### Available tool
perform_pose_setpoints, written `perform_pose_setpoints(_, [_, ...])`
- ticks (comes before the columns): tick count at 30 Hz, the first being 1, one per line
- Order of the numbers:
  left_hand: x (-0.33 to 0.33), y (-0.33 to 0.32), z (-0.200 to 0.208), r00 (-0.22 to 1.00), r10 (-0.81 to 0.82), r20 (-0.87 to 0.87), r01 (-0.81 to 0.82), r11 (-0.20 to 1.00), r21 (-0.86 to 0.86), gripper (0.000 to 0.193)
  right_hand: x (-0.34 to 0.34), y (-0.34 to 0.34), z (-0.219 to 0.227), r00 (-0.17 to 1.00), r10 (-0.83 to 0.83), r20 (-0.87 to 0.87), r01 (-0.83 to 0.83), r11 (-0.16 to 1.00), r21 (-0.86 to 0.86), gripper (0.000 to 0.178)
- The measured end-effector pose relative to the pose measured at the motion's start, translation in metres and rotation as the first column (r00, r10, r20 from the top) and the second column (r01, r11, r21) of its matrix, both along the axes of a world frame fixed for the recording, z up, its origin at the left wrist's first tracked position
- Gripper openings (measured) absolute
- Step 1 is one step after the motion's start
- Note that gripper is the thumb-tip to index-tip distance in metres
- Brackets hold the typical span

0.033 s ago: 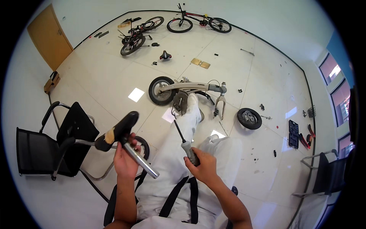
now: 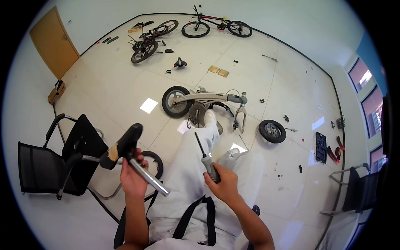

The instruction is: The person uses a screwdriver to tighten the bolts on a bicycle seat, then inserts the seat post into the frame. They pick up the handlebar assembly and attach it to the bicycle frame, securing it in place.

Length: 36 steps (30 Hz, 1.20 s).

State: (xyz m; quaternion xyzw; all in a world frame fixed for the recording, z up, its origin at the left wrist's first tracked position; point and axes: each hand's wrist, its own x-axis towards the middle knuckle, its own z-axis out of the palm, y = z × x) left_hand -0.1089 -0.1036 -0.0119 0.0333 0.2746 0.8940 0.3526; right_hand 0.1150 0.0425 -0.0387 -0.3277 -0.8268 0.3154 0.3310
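My left hand (image 2: 134, 177) is wrapped round the top of the metal post of a bike saddle (image 2: 125, 143). The black saddle has a worn tan patch, and its shiny post slants down to the right. In my right hand (image 2: 225, 181) is a screwdriver (image 2: 204, 155) with a grey handle, its dark shaft pointing up and a little left. The two things are apart, above my white-trousered legs. Beyond my feet a small beige bike frame (image 2: 208, 98) lies on its side with one wheel attached; my foot is against it near the crank.
A loose wheel (image 2: 272, 131) lies to the right, near a black tool case (image 2: 320, 147) and red-handled tools (image 2: 333, 154). Another wheel (image 2: 152, 165) sits beside the black chair (image 2: 85, 137) at left. Farther off are a black bike (image 2: 144, 49), another saddle (image 2: 180, 62) and a standing bike (image 2: 216, 24).
The saddle and my left hand have shifted slightly left. The screwdriver has moved a little right and down, and its shaft stands more upright. Both hands keep their hold.
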Motion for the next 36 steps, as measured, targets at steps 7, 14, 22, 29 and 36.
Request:
perform_pose_setpoints(7, [-0.028,0.041,-0.014,0.986,-0.154,0.07,0.136,0.966,0.218,0.026,0.008,0.032,-0.035,0.975,-0.219,0.048,0.224,0.949,-0.22,0.034])
perform_pose_setpoints(14, [-0.069,0.211,-0.092,0.889,-0.293,0.353,0.321,0.947,-0.022,0.009,-0.042,0.114,-0.105,0.86,-0.09,0.502,0.253,0.93,-0.268,0.033])
perform_pose_setpoints(22, [0.002,0.383,-0.222,0.551,-0.61,0.569,0.834,0.393,-0.387,0.021,-0.177,0.158,-0.366,0.439,-0.408,0.8,0.817,0.553,-0.166,0.032])
perform_pose_setpoints(29, [0.058,0.398,-0.209,0.376,-0.877,0.299,0.85,0.198,-0.488,0.045,-0.107,0.099,-0.543,0.789,-0.114,0.604,0.571,0.5,-0.651,0.034])
perform_pose_setpoints(36, [0.044,0.405,-0.218,0.402,-0.915,-0.007,0.655,0.293,-0.696,0.053,-0.097,0.1,-0.564,0.67,-0.024,0.742,0.586,0.631,-0.508,0.029])
